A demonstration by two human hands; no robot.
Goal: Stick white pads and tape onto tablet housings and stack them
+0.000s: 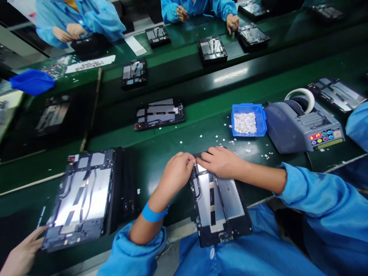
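An opened tablet chassis (219, 209) with silver shielding and black cables lies in front of me, its near end over my lap. My left hand (178, 170) pinches at its far top edge, fingers curled on the frame. My right hand (221, 161) lies flat next to it, fingertips pressing on the same top edge. Whether either hand holds a small part is hidden by the fingers. A blue wristband (153, 214) is on my left wrist.
A blue bin (248, 119) of small white pieces and a grey tape dispenser (301, 124) stand at the right. Another opened tablet (82, 197) lies at the left, a co-worker's hand (21, 251) at its corner. More tablets (159, 114) sit on the green belts; people in blue work across.
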